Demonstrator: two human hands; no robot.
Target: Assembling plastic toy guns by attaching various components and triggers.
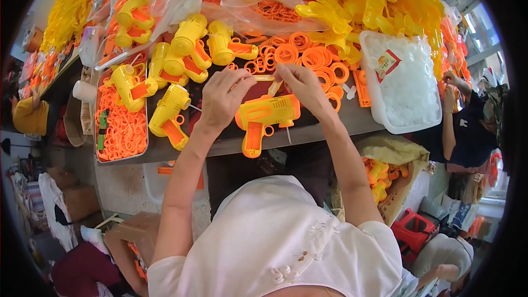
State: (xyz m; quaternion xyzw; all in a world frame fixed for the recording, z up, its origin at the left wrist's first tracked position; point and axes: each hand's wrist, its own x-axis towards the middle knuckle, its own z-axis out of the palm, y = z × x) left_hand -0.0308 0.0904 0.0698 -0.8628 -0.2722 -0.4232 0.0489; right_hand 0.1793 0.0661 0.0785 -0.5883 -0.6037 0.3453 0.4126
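White and made of soft cloth, the person's short-sleeved shirt (269, 231) is closest. Past it runs a long, dark grey counter (355, 121). Far across that sits a huge heap of shiny yellow plastic parts (379, 0). To the right is a white plastic tub (369, 85) full of little clear-white pieces. On the left, a shallow metal tray (122, 159) is full of small orange plastic loops (122, 132). One yellow and orange plastic toy blaster (268, 111) lies on its side at the counter's near edge, between the forearms. The left hand (224, 99) has its fingers bent beside a thin yellow strip (263, 77); I cannot tell if its grip is shut on anything. The right hand (302, 88) has its grip pinched on a small, pale yellow plastic piece (275, 87), just above the toy blaster.
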